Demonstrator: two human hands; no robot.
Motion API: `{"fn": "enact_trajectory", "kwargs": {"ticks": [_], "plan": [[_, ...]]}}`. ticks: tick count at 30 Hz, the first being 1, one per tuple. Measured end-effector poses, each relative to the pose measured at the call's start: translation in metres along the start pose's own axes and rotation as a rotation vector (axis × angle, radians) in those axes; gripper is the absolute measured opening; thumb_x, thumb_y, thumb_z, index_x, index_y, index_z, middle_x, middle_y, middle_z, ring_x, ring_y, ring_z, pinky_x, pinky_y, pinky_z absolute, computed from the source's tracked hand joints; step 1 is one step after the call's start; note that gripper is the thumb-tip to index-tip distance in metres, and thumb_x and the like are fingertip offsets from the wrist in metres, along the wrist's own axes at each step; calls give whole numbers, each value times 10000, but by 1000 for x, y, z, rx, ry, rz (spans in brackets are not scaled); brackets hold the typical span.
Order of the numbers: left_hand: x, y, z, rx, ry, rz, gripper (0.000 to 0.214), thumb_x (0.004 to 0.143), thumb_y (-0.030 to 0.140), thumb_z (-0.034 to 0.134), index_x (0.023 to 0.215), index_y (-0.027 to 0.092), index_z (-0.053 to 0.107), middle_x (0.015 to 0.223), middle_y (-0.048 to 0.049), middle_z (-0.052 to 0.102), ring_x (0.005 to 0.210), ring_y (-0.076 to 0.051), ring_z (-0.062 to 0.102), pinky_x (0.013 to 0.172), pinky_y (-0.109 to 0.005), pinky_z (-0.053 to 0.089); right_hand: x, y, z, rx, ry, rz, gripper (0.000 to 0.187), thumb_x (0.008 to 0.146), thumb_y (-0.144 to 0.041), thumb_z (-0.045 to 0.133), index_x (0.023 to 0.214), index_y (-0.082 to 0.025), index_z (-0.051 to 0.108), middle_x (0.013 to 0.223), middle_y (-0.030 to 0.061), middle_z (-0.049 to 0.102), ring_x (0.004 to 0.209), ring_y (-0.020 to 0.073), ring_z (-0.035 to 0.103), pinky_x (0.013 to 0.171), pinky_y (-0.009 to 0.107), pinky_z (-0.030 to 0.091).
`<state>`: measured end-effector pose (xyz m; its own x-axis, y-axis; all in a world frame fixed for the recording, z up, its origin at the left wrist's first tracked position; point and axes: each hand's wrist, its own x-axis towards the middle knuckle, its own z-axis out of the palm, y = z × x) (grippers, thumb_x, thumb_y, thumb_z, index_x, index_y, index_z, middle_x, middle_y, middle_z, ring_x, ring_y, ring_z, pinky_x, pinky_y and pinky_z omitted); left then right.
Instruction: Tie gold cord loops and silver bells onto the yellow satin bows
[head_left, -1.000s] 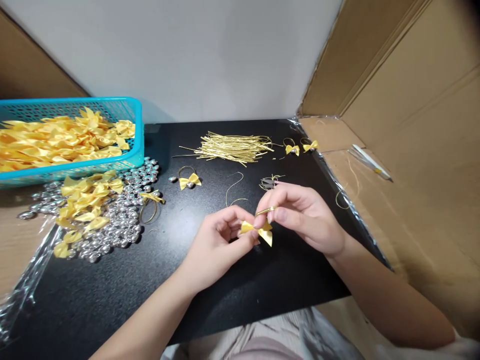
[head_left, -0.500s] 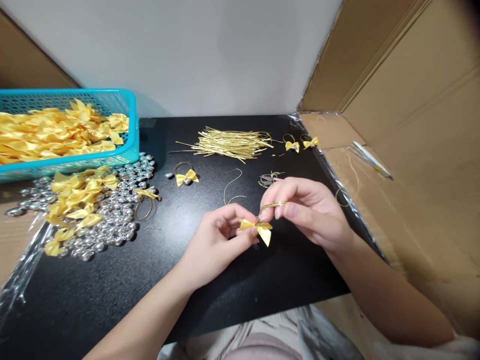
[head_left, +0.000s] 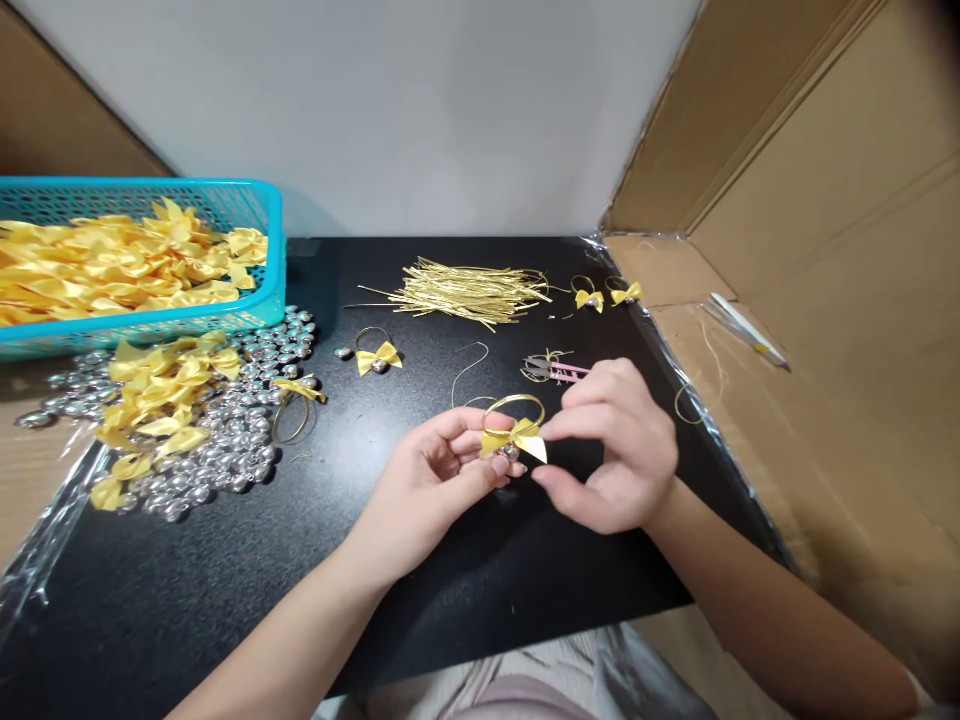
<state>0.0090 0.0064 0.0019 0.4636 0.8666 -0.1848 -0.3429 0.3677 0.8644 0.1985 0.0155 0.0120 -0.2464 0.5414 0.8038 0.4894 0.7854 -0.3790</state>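
Between its thumb and fingers my left hand (head_left: 442, 475) pinches a yellow ribbon bow (head_left: 531, 443). A gold ring (head_left: 525, 400) stands up behind the bow, and a shiny silver bead (head_left: 511, 452) hangs at its middle. Just right of the bow is my right hand (head_left: 619, 445), thumb and index finger apart around its right wing; whether a fingertip touches the ribbon I cannot tell. Beyond that hand lie pink-handled snips (head_left: 555, 370) among scraps of gold wire.
A turquoise basket (head_left: 274, 260) of yellow bows stands at left. Before it, loose bows (head_left: 169, 390) lie on silver beads (head_left: 232, 455). Gold wire ties (head_left: 465, 292) are heaped at the back. Several bow rings (head_left: 379, 358) rest on the black table (head_left: 420, 630). A white-handled tool (head_left: 750, 330) lies right.
The ring, held by my right hand before, now stands upright behind the bow. The bow has turned so its bead shows. My right hand has let go and moved right, uncovering the snips.
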Motion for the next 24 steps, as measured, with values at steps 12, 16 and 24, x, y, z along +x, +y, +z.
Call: {"fn": "enact_trajectory", "kwargs": {"ticks": [12,16,24], "plan": [[-2,1,0,13,-1,85,346,831,110,699,1140,258,645,935,14,757,874,-82,685,809,-144,508,-5,4,3,-147,-56,-165,131,750,-120,676,735,-248,696,727,5,587,713,168,483,693,360,416],[-1,1,1,16,31,81,328,827,116,704,1122,252,660,925,9,762,864,-94,694,802,-154,517,-6,4,2,-167,-40,-143,172,729,-118,703,807,-271,711,704,-8,586,680,159,489,701,363,419],[0,1,3,-10,26,73,258,832,118,699,1061,236,691,890,12,761,786,-84,699,764,-153,534,-4,2,6,-164,-77,-72,150,710,-176,679,828,-268,679,773,6,602,730,180,530,730,387,436]]}}
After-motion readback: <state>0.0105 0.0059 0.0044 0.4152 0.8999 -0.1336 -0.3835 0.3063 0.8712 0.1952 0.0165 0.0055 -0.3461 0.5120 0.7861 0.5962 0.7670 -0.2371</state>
